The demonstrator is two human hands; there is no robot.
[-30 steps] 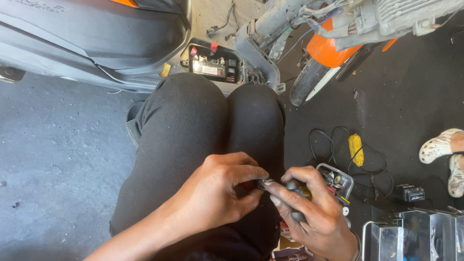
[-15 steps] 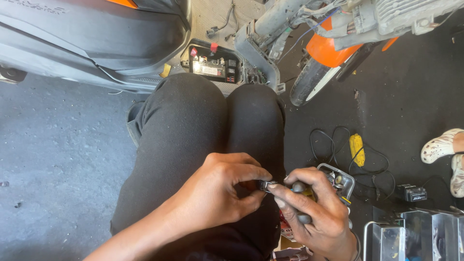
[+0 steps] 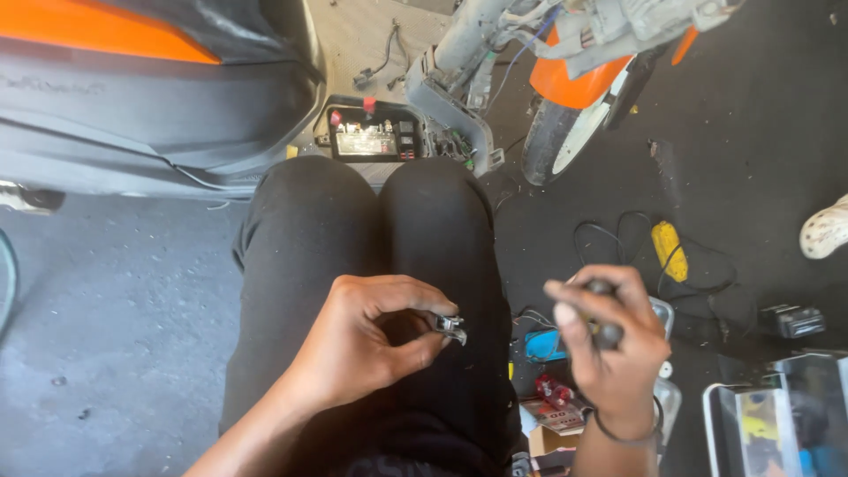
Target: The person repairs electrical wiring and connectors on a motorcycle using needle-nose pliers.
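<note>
From the head camera, your left hand (image 3: 371,340) is curled nearly closed, thumb and forefinger pinching a small metal part (image 3: 451,326) that juts out to the right above your black-trousered knees (image 3: 371,230). The part looks like a little clip or connector; its exact kind is too small to tell. Your right hand (image 3: 609,353) is wrapped shut around the dark handle of a tool (image 3: 604,331), probably a screwdriver, with only the rounded butt and a bit of the grip showing between the fingers. The two hands are apart, with a gap between the part and the tool.

On the dark floor by your right hand lie a blue object (image 3: 543,344), a small red piece (image 3: 554,389) and a yellow plug on a black cable (image 3: 669,250). A black battery box (image 3: 373,134) sits just beyond your knees, between the grey scooter body (image 3: 159,115) and the orange-fendered wheel (image 3: 565,132).

The risk, as I judge it, is the pinch: the part is held only at one end by your fingertips, so a slip would drop it into the clutter below, where it would be hard to find. The tool tip is hidden, so bringing it in blind could jab your left thumb.
</note>
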